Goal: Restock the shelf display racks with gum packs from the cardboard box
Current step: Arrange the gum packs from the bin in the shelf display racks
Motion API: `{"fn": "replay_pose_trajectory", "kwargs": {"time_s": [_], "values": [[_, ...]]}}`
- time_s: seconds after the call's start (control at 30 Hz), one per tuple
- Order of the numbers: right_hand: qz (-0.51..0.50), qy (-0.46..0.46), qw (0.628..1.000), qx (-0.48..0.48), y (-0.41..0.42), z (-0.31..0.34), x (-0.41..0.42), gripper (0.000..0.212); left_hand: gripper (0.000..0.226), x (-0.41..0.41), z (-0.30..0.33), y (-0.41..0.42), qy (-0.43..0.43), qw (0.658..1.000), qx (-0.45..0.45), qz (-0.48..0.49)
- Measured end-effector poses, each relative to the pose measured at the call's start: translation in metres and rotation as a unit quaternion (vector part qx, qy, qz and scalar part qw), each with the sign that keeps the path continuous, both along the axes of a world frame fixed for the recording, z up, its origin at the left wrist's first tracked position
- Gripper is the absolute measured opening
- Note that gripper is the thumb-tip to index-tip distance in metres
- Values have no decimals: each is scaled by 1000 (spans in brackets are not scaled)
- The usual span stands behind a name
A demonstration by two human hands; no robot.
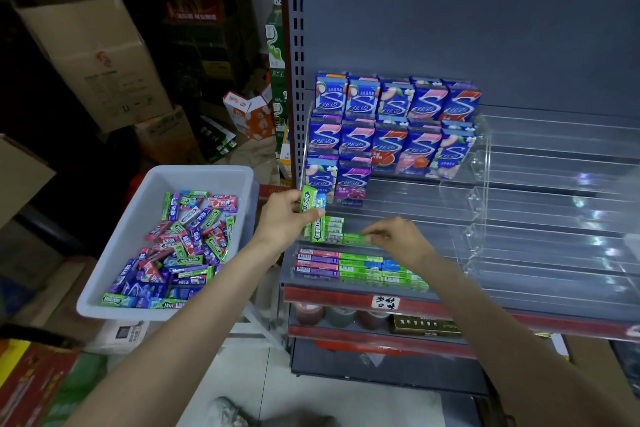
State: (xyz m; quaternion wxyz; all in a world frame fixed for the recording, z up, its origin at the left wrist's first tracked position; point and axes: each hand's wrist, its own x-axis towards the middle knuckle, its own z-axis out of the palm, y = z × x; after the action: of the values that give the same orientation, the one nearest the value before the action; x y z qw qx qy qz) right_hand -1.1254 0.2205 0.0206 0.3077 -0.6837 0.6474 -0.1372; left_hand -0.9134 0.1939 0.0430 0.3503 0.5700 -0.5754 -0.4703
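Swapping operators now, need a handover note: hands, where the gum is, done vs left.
Left hand grips a few green gum packs by the rack's left edge.
Right hand pinches one green pack lying on a lower tier of the clear rack.
Done: upper tiers hold blue boxes; bottom tier part-filled with stick packs.
Left: the grey bin holds many packs; the rack's right side is bare.

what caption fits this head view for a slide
Left hand holds green gum packs; right hand sets one in the acrylic rack.
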Motion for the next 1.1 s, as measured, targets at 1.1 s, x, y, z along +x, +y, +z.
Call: {"fn": "replay_pose_trajectory", "kwargs": {"time_s": [1.1], "values": [[-93, -328, 939, -47, -3, 26, 3, 8, 29, -24, 9, -6, -80, 991, -39, -98]]}}
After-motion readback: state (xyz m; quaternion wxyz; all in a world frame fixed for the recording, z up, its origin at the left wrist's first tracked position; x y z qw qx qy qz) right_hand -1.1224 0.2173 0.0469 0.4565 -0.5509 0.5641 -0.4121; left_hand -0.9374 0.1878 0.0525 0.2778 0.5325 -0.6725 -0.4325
